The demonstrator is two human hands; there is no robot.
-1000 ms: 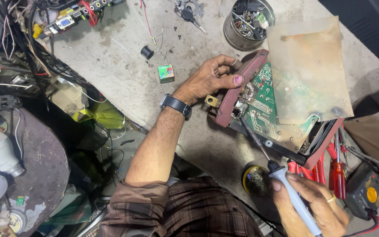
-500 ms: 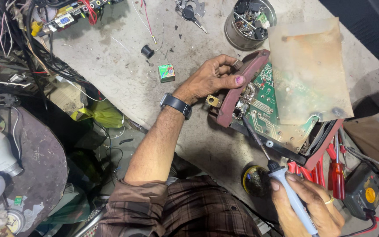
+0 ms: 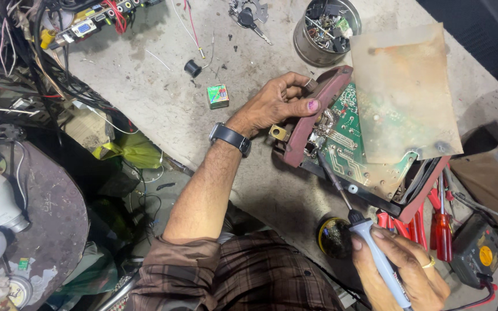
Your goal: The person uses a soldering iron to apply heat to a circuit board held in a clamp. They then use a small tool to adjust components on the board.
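My left hand (image 3: 280, 103) grips the reddish-brown end of an opened device casing (image 3: 309, 124), tipping it up on the grey workbench. Inside the casing lies a green circuit board (image 3: 350, 144), half covered by a stained translucent sheet (image 3: 402, 92). My right hand (image 3: 402, 270) holds a light-blue soldering iron (image 3: 376, 253) by its handle. The iron's dark shaft (image 3: 335, 181) reaches up to the board's lower left edge, close to the metal parts there.
A round tin of flux (image 3: 334, 237) sits by my right hand. Red-handled screwdrivers (image 3: 442, 224) and a multimeter (image 3: 479, 253) lie right of it. A metal can of small parts (image 3: 325, 26), keys (image 3: 249, 14), a small green box (image 3: 218, 95) and tangled cables (image 3: 59, 34) are farther back.
The soldering iron's tip has crept slightly up toward the board edge. My left hand keeps the same hold on the casing.
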